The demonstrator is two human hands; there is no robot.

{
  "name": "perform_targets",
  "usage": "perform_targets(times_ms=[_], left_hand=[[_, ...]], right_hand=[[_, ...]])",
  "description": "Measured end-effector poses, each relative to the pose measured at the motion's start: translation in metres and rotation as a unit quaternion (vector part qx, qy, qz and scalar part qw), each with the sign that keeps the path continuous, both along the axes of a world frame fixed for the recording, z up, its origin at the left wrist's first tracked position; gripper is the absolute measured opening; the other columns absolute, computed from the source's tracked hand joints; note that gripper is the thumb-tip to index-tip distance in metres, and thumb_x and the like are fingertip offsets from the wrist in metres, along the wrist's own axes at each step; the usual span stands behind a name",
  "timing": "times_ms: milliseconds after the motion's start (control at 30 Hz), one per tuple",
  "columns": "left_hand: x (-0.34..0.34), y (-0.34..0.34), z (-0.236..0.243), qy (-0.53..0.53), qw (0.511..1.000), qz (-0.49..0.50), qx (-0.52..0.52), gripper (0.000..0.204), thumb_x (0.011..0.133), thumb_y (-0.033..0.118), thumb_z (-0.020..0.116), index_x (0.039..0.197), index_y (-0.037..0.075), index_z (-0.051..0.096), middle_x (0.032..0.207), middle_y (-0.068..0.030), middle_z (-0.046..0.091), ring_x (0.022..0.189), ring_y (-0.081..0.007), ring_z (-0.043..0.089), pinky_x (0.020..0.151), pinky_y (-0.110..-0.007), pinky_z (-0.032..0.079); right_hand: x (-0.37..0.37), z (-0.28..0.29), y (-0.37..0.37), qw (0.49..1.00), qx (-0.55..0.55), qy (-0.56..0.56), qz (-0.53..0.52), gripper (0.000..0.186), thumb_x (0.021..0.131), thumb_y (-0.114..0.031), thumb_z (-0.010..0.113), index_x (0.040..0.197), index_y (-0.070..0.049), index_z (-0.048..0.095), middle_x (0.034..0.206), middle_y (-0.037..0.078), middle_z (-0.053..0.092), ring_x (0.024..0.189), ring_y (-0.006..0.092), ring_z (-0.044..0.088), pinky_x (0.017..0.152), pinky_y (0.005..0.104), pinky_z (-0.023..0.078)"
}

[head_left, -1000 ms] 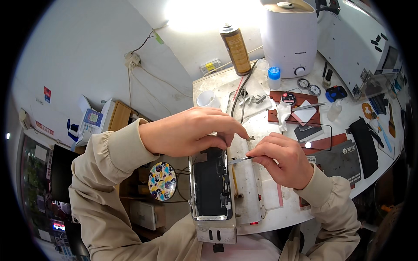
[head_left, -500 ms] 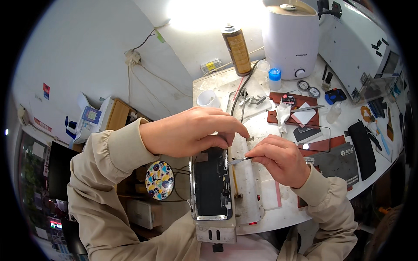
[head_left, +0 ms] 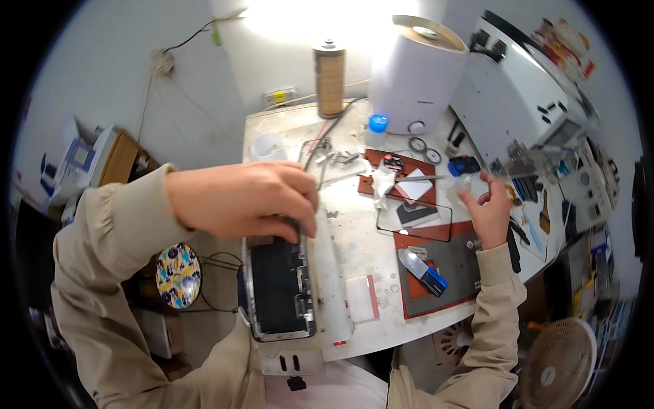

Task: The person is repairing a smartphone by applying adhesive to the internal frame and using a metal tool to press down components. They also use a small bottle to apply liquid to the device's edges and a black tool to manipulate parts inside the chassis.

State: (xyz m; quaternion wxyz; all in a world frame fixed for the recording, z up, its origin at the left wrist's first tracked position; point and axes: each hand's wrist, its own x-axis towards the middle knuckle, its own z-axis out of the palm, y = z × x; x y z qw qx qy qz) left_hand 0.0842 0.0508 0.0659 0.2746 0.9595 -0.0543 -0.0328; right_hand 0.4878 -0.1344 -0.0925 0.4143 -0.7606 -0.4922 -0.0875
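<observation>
Several fingers of the left hand (head_left: 246, 201) are bent down over the far end of the open phone frame (head_left: 278, 290), touching it near its far right corner; whether they pinch it, I cannot tell. The phone frame lies face up on a pale metal fixture (head_left: 271, 362), at the near left corner of the table (head_left: 357, 242). Its long axis goes from the person's body toward the wall, the far end leaning slightly left. Toward the table's right edge, the right hand (head_left: 490, 213) has thumb and forefinger narrowly apart, at a small clear bottle (head_left: 460, 187); blur hides whether they hold it.
</observation>
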Motion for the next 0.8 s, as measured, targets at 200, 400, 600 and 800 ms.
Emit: perform_targets(times_ms=[200, 400, 600, 800], left_hand=[[0.006, 0.009, -0.018, -0.037, 0.998, -0.019, -0.047, 0.015, 0.093, 0.011, 0.079, 0.107, 0.008, 0.078, 0.113, -0.0074, 0.065, 0.111, -0.0294, 0.060, 0.099, -0.042, 0.051], [0.005, 0.011, -0.024, -0.066, 0.995, -0.034, -0.060, 0.009, 0.093, 0.012, 0.078, 0.099, 0.007, 0.079, 0.102, -0.0070, 0.068, 0.106, -0.0280, 0.063, 0.094, -0.041, 0.054], [0.004, 0.014, -0.034, -0.127, 0.990, -0.055, -0.017, 0.007, 0.094, 0.016, 0.076, 0.094, 0.010, 0.079, 0.100, -0.0024, 0.070, 0.103, -0.0253, 0.062, 0.090, -0.039, 0.054], [0.002, 0.013, -0.040, -0.174, 0.983, -0.053, -0.010, 0.009, 0.094, 0.018, 0.076, 0.091, 0.010, 0.079, 0.098, -0.0014, 0.070, 0.101, -0.0242, 0.060, 0.087, -0.039, 0.053]], right_hand=[[0.033, -0.053, 0.010, 0.998, -0.046, 0.038, -0.026, 0.058, 0.078, -0.023, 0.093, 0.127, -0.003, 0.069, 0.108, 0.011, 0.072, 0.090, 0.0250, 0.067, 0.084, 0.0381, 0.054], [-0.016, 0.000, -0.008, 0.990, 0.049, -0.015, 0.135, 0.055, 0.087, -0.010, 0.082, 0.137, 0.000, 0.065, 0.116, 0.012, 0.072, 0.100, 0.0212, 0.068, 0.084, 0.0353, 0.055], [-0.133, 0.089, -0.037, 0.954, -0.013, -0.059, 0.293, 0.053, 0.082, -0.010, 0.086, 0.131, -0.004, 0.067, 0.117, 0.012, 0.072, 0.103, 0.0251, 0.072, 0.079, 0.0331, 0.059], [-0.176, 0.131, -0.015, 0.882, -0.031, -0.234, 0.408, 0.046, 0.076, -0.012, 0.089, 0.120, -0.008, 0.076, 0.116, 0.008, 0.073, 0.099, 0.0266, 0.072, 0.075, 0.0352, 0.062]])
